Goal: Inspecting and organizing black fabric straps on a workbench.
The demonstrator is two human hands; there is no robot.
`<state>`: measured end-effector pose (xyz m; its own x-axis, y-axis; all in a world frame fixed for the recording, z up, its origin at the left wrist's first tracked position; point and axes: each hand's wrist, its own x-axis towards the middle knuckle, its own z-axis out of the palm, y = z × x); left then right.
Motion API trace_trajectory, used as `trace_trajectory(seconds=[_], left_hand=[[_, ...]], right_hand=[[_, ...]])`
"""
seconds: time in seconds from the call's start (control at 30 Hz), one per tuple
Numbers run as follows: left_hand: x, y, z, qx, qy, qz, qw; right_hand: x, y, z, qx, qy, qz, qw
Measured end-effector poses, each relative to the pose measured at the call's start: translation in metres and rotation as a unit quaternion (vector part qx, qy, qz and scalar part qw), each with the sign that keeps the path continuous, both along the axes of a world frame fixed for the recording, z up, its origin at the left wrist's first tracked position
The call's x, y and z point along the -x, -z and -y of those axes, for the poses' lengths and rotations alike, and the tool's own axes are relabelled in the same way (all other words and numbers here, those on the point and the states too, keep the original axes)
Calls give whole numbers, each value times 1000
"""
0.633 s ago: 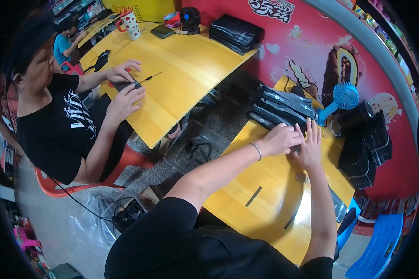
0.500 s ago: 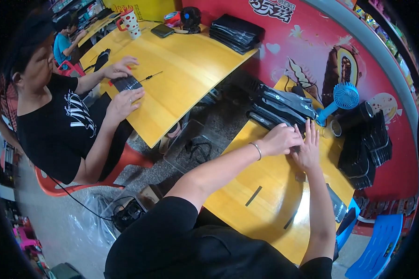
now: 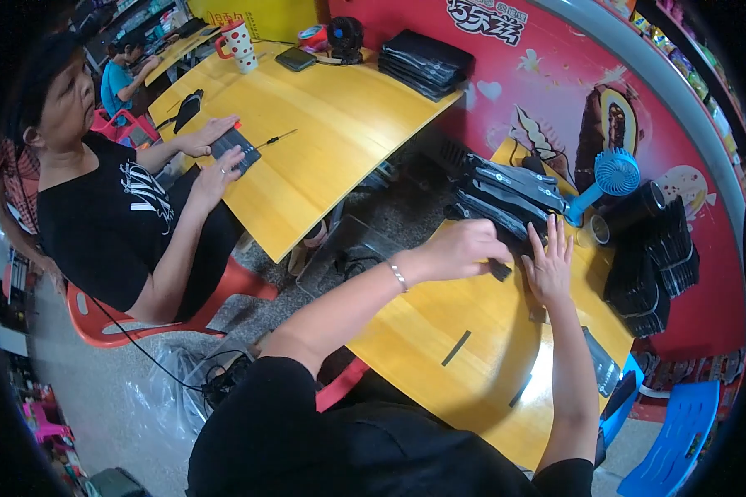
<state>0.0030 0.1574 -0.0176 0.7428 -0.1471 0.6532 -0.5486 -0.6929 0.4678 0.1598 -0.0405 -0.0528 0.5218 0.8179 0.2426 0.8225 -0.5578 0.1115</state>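
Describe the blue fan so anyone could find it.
Go along the nearer yellow table to the red wall. Just right of the piled dark pieces stands the fan, its round light-blue head setting it apart from the black cylinder beside it.

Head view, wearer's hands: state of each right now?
Left hand: closed, holding a small black piece, material unclear.
Right hand: open, palm down, fingers spread.

Surface [image 3: 414,341] is yellow, held piece [image 3: 499,270] black, strips [image 3: 456,348] black, fan [image 3: 617,171] blue, mug [image 3: 240,50] white, red-spotted, wall [image 3: 572,79] pinkish red.
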Motion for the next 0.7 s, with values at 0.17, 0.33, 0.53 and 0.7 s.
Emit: trace_trajectory(seconds=[0.17,0.33,0.53,0.7], left_hand=[[55,-29,-45,160,-68,10,985],[77,-15,-65,326,-32,46,944],[86,-32,-73,526,17,152,837],[132,-47,-94,629,-52,201,749]], right_hand=[[2,0,3,8,11,4,1000],[5,0,2,19,11,9,1000],[4,-1,5,17,20,15,1000],[0,5,2,-12,8,18,1000]])
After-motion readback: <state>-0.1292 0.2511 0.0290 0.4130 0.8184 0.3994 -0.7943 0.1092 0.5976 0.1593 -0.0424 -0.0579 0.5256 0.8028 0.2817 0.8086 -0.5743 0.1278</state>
